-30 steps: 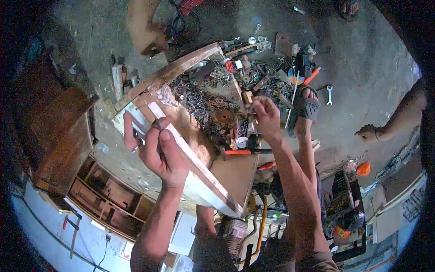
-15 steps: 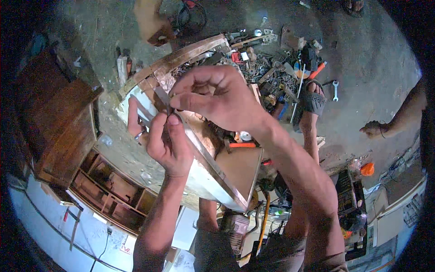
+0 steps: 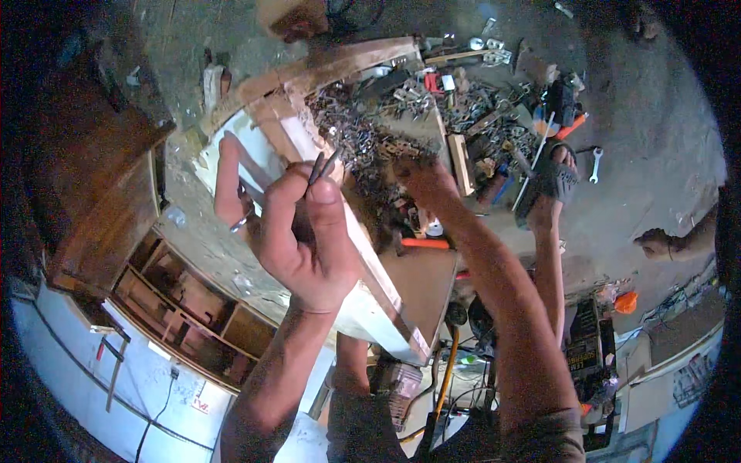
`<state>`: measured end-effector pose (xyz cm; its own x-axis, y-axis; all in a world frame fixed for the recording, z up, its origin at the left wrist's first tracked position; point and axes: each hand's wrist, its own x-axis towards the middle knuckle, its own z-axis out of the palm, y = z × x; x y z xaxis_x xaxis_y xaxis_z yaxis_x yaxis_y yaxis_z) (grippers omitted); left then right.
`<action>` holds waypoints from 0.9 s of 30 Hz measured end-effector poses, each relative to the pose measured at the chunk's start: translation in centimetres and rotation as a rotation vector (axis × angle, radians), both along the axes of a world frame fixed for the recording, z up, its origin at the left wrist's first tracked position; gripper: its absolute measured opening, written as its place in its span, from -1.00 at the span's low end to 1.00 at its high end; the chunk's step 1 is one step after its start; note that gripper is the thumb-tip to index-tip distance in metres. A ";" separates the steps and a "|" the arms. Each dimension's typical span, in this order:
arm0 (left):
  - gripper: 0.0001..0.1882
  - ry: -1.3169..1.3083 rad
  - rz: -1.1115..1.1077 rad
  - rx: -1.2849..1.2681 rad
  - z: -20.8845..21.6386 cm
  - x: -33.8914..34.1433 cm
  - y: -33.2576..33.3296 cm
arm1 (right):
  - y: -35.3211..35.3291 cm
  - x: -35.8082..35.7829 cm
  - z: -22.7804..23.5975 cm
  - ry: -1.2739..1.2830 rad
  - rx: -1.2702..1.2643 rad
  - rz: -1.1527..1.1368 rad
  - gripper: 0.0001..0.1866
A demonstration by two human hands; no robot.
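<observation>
My left hand (image 3: 312,247) is raised over the near-left edge of a wooden drawer-like box (image 3: 380,279). Between its thumb and index finger are thin dark metal pieces (image 3: 322,168) with narrow ends pointing up; their exact kind is too small to tell. A ring shows on one of this hand's other fingers, which stand apart. Farther right, my right hand (image 3: 423,181) reaches down into a heap of small metal hardware (image 3: 359,143) inside the box. Its fingertips lie in shadow among the pieces, so any grip is hidden.
An orange-handled tool (image 3: 424,243) lies in the box. Beyond the box, more loose hardware (image 3: 494,127) covers the floor, with an open-ended wrench (image 3: 596,165) at its right. Another person's hand (image 3: 656,244) hangs at far right. Wooden furniture (image 3: 108,208) stands at left.
My right hand has left the left hand's fingertips and moved down and right into the hardware heap. The left hand keeps its pinch. The whole view has shifted slightly.
</observation>
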<state>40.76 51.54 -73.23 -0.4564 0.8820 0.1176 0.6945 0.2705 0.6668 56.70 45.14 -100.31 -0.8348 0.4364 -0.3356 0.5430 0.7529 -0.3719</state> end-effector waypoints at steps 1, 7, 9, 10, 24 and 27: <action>-0.80 0.018 -0.011 -0.003 0.4 -0.6 -0.2 | -0.5 -1.3 -0.8 0.056 -0.345 -0.202 -0.54; -0.81 -0.030 0.023 0.013 0.6 -1.1 -0.6 | 3.0 0.2 2.7 -0.046 -0.064 -0.065 -0.52; -0.81 0.027 0.012 -0.010 0.9 -1.4 -0.7 | 1.1 -1.2 1.6 -0.020 -0.033 -0.099 -0.52; -0.81 0.000 0.022 0.011 0.6 -0.9 -0.2 | 0.8 -0.7 0.7 -0.038 -0.069 -0.084 -0.58; -0.79 0.062 -0.038 -0.150 1.3 0.5 0.2 | -9.8 -2.4 -9.1 0.026 0.238 0.187 -0.84; -0.76 0.122 -0.052 -0.165 2.0 -1.4 -0.8 | -8.8 -5.5 -3.6 0.032 0.010 0.051 -0.90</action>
<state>39.38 50.72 -71.20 -0.4009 0.9159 0.0209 0.7834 0.3309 0.5261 51.17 36.31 -103.87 -0.8665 0.3960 -0.3040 0.4915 0.7834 -0.3805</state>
